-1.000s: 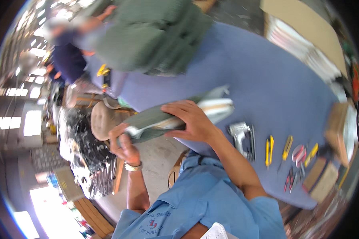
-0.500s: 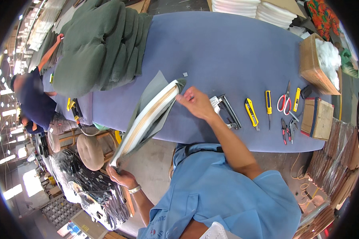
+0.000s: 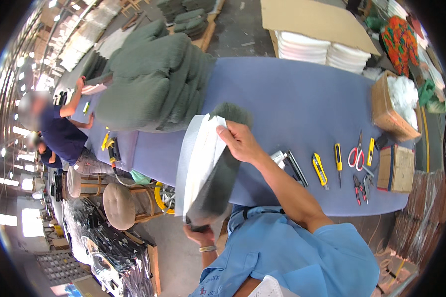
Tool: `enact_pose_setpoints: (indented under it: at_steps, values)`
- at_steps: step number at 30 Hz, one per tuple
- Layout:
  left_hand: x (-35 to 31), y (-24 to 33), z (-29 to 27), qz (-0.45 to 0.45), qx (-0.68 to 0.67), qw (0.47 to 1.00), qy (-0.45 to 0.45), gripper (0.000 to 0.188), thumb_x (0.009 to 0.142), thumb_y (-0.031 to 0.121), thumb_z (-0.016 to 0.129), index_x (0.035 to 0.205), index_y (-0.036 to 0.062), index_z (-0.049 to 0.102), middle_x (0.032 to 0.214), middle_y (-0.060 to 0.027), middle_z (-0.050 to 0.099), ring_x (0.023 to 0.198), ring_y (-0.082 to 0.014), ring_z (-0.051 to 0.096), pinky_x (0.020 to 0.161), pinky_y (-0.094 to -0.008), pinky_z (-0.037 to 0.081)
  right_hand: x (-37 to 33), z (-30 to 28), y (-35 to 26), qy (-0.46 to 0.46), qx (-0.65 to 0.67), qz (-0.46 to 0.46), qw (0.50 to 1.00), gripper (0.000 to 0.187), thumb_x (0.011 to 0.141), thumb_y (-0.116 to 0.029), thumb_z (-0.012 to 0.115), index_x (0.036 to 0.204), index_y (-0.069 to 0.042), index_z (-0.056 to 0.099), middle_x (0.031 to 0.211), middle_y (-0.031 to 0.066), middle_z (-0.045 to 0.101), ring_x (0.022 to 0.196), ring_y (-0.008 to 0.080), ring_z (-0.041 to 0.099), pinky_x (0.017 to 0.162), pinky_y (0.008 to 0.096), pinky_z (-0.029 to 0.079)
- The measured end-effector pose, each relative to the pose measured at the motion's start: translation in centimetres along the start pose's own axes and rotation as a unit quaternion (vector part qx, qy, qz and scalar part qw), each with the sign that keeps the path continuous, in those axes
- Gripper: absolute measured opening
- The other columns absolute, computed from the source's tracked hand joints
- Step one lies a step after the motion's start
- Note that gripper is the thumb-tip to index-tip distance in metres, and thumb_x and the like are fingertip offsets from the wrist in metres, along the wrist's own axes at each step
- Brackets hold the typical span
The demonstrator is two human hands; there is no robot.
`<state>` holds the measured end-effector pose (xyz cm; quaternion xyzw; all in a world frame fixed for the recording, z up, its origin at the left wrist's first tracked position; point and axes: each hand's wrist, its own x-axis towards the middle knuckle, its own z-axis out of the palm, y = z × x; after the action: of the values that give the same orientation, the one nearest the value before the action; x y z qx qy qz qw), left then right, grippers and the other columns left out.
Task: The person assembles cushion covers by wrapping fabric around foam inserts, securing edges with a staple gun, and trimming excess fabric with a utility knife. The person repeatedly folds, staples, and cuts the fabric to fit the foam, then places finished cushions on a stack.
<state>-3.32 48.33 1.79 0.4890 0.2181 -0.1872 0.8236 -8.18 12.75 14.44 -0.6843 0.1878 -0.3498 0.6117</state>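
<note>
A long table (image 3: 292, 94) with a blue-violet cloth top carries everything. At its far left a stack of green cushion covers (image 3: 153, 84) lies heaped — thick and folded over. Toward the right edge a cardboard box (image 3: 389, 111) of white stuffing sits near the table's end, with a flat brown box (image 3: 396, 168) just in front of it. Along the near edge lie a staple gun (image 3: 291, 166), two yellow utility knives (image 3: 319, 170) — one beside the other — red-handled scissors (image 3: 356, 153) and small pliers (image 3: 358, 187).
</note>
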Motion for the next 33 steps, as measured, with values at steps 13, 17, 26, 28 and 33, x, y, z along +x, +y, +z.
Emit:
enact_pose_setpoints:
  at_steps: [13,17,26,28,33]
  values:
    - [2.0,2.6,18.6,0.425,0.449,0.732,-0.284,0.038,0.105,0.032,0.057,0.095,-0.0028,0.069,0.095,-0.0096,0.071,0.083,-0.0129,0.059,0.077,-0.028,0.047,-4.8,-4.1,-4.8,-0.183,0.267,-0.002,0.946,0.028,0.104,-0.023,0.059,0.104,0.003,0.068,0.085,-0.0057,0.06,0.081,0.0043,0.049,0.071,0.0251,0.042]
    - [-6.0,10.3,30.8,0.485,0.241,0.734,-0.411,0.039,0.106,0.03,0.054,0.102,-0.0049,0.071,0.1,-0.0125,0.073,0.09,-0.0129,0.063,0.081,-0.0278,0.048,-7.3,-3.1,-3.1,-0.256,0.241,-0.061,0.934,0.026,0.101,-0.02,0.063,0.094,0.004,0.063,0.078,-0.0057,0.049,0.075,0.0042,0.041,0.065,0.0268,0.035]
    - [-3.8,11.1,36.3,0.371,0.454,0.586,-0.56,0.056,0.109,0.036,0.048,0.078,-0.004,0.072,0.068,-0.0094,0.067,0.059,-0.0158,0.052,0.059,-0.0331,0.042,-9.5,-7.1,-5.5,-0.151,0.191,-0.075,0.967,0.04,0.107,-0.029,0.056,0.077,-0.004,0.043,0.073,-0.0062,0.032,0.069,0.0071,0.031,0.06,0.0298,0.028]
    - [-4.4,10.2,36.5,0.43,0.468,0.545,-0.547,0.057,0.109,0.037,0.048,0.077,-0.0043,0.071,0.063,-0.0117,0.062,0.056,-0.0178,0.052,0.056,-0.0347,0.041,-10.0,-8.8,-5.6,-0.082,0.137,-0.073,0.984,0.04,0.107,-0.03,0.055,0.078,-0.004,0.046,0.073,-0.0063,0.033,0.069,0.007,0.032,0.06,0.0293,0.028]
    - [-5.6,8.3,38.1,0.527,0.484,0.476,-0.511,0.058,0.108,0.037,0.047,0.072,-0.0042,0.067,0.057,-0.0176,0.052,0.052,-0.031,0.05,0.055,-0.0411,0.04,-9.8,-8.8,-7.1,0.109,0.121,-0.063,0.985,0.04,0.108,-0.03,0.054,0.077,-0.005,0.047,0.071,-0.0066,0.037,0.069,0.0089,0.032,0.061,0.0299,0.031]
